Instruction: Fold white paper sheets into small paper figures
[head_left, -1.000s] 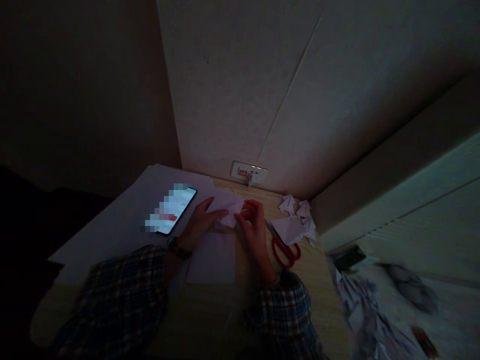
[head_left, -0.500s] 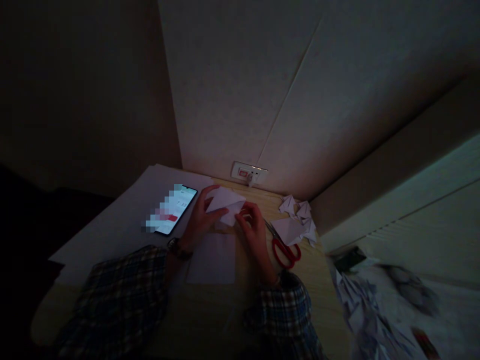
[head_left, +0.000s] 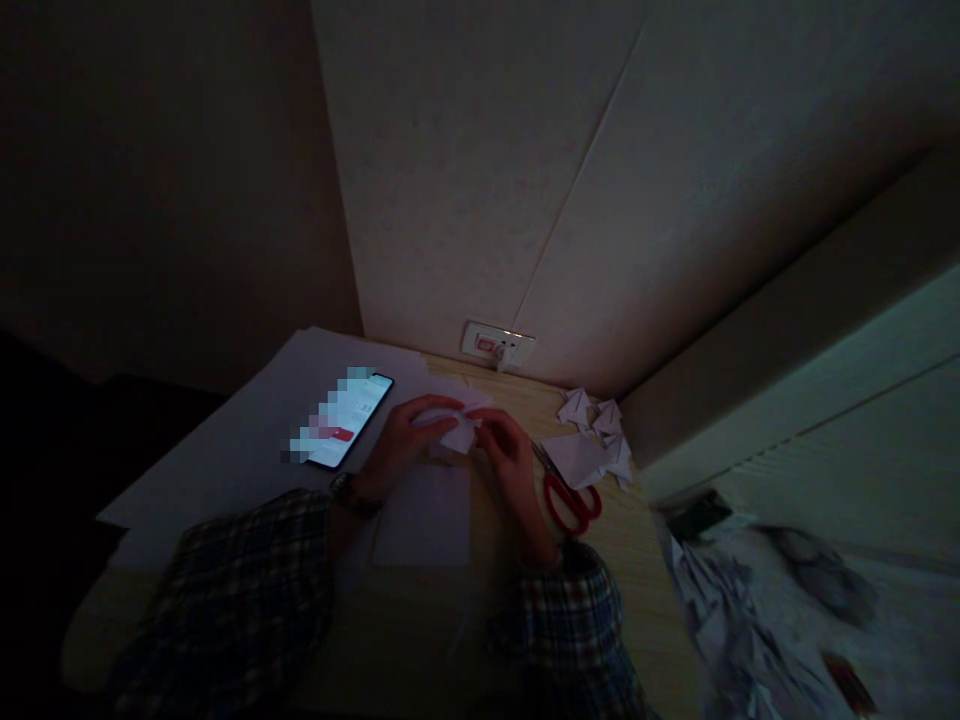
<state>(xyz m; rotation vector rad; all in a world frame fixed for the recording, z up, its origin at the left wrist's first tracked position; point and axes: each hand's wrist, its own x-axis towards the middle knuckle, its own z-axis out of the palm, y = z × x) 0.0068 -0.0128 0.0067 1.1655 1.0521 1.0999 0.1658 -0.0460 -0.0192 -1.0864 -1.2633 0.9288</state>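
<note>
Between my two hands is a small folded piece of white paper [head_left: 457, 437], held just above the table. My left hand [head_left: 405, 440] grips its left side, thumb on the near face and fingers over the top. My right hand [head_left: 508, 445] pinches its right edge with thumb and forefinger. Part of the paper is hidden behind the fingers. Below it on the table lies a flat white sheet [head_left: 424, 515]. Scissors with red handles [head_left: 568, 505] rest beside my right hand, their blades partly beside a folded paper piece [head_left: 576, 460].
A lit phone [head_left: 346, 420] lies on large white sheets [head_left: 225, 470] at the left. Several folded paper shapes [head_left: 606, 420] sit at the table's back right. A socket [head_left: 498, 345] is on the wall behind. Many folded papers [head_left: 720, 620] lie below the table's right edge.
My left fingers have moved right over the top of the paper, and my right hand has come closer to them. The paper now looks smaller and bent between the hands.
</note>
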